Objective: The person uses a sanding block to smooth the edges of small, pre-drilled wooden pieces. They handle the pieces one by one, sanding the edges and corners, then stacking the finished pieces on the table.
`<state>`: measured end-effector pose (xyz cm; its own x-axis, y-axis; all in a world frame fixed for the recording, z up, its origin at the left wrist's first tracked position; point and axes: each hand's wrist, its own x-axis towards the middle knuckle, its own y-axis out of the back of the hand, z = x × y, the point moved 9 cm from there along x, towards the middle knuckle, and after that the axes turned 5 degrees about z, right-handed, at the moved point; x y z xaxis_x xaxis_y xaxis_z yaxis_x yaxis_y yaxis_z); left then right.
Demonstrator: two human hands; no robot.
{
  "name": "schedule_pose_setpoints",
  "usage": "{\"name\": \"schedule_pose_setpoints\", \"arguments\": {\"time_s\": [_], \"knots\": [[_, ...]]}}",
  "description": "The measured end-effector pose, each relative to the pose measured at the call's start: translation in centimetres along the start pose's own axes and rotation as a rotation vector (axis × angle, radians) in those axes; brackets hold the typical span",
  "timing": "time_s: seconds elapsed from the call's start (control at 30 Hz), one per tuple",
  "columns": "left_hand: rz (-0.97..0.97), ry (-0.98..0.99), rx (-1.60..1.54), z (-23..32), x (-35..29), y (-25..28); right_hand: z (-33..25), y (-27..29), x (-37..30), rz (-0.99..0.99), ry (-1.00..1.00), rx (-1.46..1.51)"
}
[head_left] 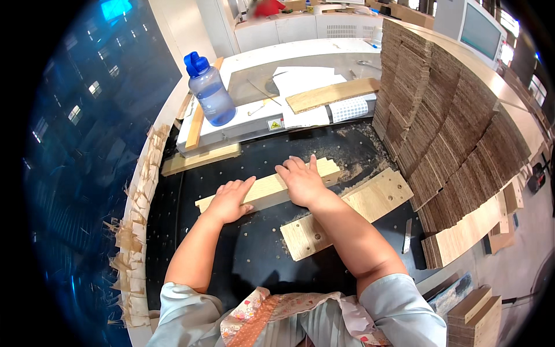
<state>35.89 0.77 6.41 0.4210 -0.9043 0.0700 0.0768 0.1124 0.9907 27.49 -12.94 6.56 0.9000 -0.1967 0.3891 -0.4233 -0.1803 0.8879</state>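
Observation:
My left hand [230, 199] lies flat on the left part of a pale wooden block [267, 188] that rests on the black perforated table [254, 254]. My right hand [300, 180] presses palm-down on the block's right part, fingers spread and pointing away from me. Just to the right and nearer me lies a plywood strip with drilled holes [370, 202], under my right forearm. Sawdust [352, 170] is scattered past the block's right end.
A tall leaning stack of corrugated cardboard pieces [451, 121] fills the right side. A blue water bottle [209, 89] stands on a grey machine top [254, 124] with wooden slats [332, 93] and paper. Cardboard scraps [136, 231] line the left edge.

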Motion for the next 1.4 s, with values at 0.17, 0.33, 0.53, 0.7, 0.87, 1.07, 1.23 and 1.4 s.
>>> {"name": "schedule_pose_setpoints", "arguments": {"time_s": [0.17, 0.33, 0.53, 0.7, 0.87, 1.07, 1.23, 1.4], "knots": [[-0.063, 0.02, 0.033, -0.3, 0.5, -0.2, -1.4, -1.1, -2.5, 0.036, 0.128, -0.176], [0.0, -0.075, -0.017, -0.7, 0.4, -0.3, -1.9, -0.6, -3.4, -0.028, 0.136, -0.145], [-0.021, -0.072, -0.115, -1.9, 0.9, -0.9, -2.2, -0.3, -4.3, 0.038, 0.177, -0.18], [-0.103, -0.021, -0.124, -1.9, 1.0, -1.0, -3.4, 0.7, -4.5, 0.073, 0.224, -0.204], [-0.134, 0.007, -0.174, -2.4, 1.3, -1.2, -4.5, -0.1, -3.8, -0.09, 0.233, -0.314], [-0.152, -0.004, -0.193, -2.6, 1.3, -1.7, -5.0, -0.3, -4.9, 0.008, 0.242, -0.305], [-0.156, -0.007, -0.143, -3.0, 1.8, -1.8, -4.4, -0.8, -6.0, -0.004, 0.145, -0.251], [-0.101, -0.048, -0.018, -1.7, 1.1, -0.9, -3.7, -2.2, -5.7, -0.117, 0.054, -0.266]]}}
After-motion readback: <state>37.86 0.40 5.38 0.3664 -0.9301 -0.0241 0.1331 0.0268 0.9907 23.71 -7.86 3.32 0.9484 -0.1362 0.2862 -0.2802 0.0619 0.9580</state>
